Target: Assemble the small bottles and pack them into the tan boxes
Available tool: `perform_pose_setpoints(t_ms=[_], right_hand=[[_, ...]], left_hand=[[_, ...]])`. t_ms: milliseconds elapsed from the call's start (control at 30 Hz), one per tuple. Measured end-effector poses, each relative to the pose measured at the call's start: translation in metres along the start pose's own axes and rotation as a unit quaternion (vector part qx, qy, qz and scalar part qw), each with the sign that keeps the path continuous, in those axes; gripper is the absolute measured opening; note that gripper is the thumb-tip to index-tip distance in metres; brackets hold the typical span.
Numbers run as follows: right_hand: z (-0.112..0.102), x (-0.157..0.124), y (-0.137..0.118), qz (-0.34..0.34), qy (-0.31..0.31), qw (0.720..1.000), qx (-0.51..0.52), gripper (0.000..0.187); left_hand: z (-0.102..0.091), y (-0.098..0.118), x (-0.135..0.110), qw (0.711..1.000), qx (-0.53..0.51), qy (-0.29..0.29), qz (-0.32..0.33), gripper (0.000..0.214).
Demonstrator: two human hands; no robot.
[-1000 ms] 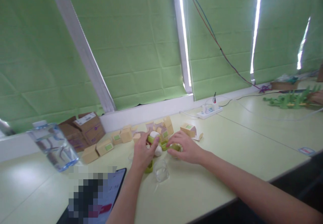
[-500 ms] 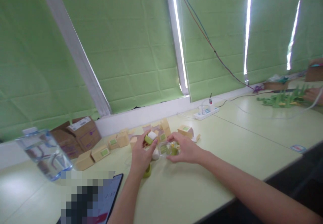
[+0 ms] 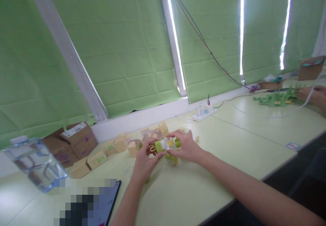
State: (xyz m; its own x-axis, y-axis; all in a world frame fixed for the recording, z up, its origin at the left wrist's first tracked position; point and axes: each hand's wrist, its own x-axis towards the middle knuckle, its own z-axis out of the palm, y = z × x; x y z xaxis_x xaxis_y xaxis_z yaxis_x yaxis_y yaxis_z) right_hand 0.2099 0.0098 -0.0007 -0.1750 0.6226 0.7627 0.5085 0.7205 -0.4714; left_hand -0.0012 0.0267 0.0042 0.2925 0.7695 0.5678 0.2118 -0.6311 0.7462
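My left hand and my right hand meet over the pale green table. Together they grip a small clear plastic case with green and yellow parts, lifted a little off the table. The left fingers pinch its green left end, the right fingers wrap its right end. Behind them lies a cluster of small tan boxes with green labels. Another green piece sits just under the held case.
A clear water bottle stands at the left, a phone lies near the front edge. Brown cartons sit against the sill. A white power strip with cables lies behind. Another person's hand works with green pieces far right.
Both hands came together and lifted the clear case off the table; a second ago they were picking among green and white parts. The view shifted to the right.
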Motion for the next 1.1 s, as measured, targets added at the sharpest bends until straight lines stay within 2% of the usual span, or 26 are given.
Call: perform_pose_setpoints(t_ms=[200,467,567,700,933,1100], right_hand=[[-0.002,-0.001,-0.005,-0.020,-0.005,0.999,0.031,0.048],[0.005,-0.004,-0.002,-0.013,-0.023,0.995,0.099,0.048],[0.004,-0.004,-0.003,-0.012,-0.024,0.992,0.126,0.049],[0.002,-0.005,-0.004,-0.014,-0.015,0.989,0.149,0.050],[0.002,-0.008,-0.008,-0.024,-0.008,0.987,0.160,0.053],[0.008,-0.009,-0.006,-0.039,0.022,0.988,0.147,0.052]], left_hand=[[0.001,0.003,0.001,0.999,-0.023,-0.025,-0.009,0.052],[0.001,0.002,0.001,0.998,-0.046,-0.034,-0.005,0.050],[0.002,0.003,0.001,0.996,-0.074,-0.030,-0.029,0.040],[0.002,0.006,0.001,0.987,-0.122,-0.047,-0.091,0.048],[0.003,0.004,0.000,0.992,-0.048,-0.086,-0.082,0.044],[0.007,0.001,0.000,0.991,-0.056,-0.086,-0.084,0.047]])
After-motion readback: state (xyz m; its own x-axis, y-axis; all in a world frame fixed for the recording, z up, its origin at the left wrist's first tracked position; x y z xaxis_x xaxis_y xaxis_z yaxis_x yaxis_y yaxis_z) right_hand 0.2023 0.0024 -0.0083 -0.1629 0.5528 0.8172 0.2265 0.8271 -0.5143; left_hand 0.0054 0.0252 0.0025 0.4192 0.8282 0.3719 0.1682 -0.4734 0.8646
